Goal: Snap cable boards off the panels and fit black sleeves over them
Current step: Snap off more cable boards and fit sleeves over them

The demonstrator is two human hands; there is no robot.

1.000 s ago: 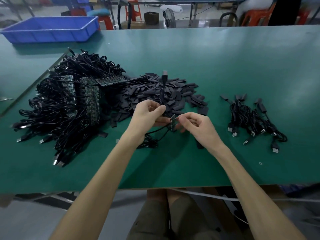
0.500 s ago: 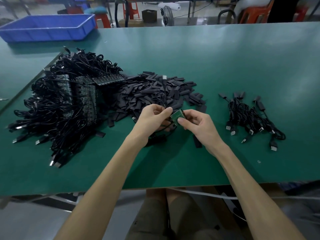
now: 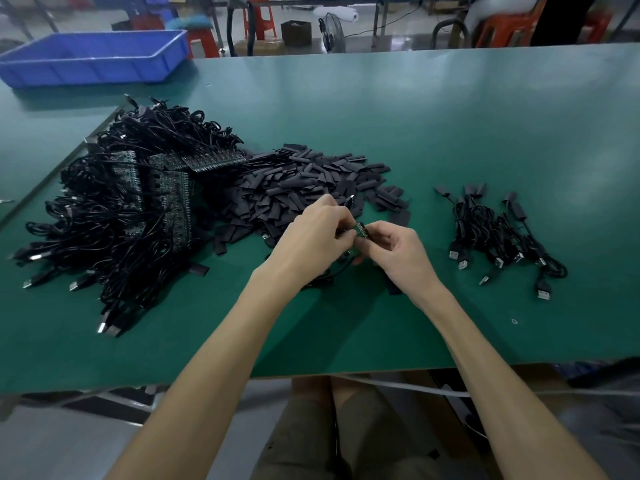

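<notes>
**You are pinching a small green circuit-board piece (image 3: 360, 232) between both hands, just above the near middle of the green tabletop (image 3: 450, 133).**

Your left hand (image 3: 311, 240) and right hand (image 3: 398, 254) each have a closed fingertip grip on opposite ends of it, and its thin black cable (image 3: 332, 275) trails down beneath them. The heap of flat black sleeves (image 3: 311, 181) lies just beyond your hands. The tangle of black cables and green panels (image 3: 138, 202) sits to the left, and the small bunch of sleeved cables (image 3: 498, 237) to the right. Bend unevenly and the board may crack off its score line. Tug the cable and you may strain its solder joints. A loose pinch could drop the piece into the sleeves.
</notes>
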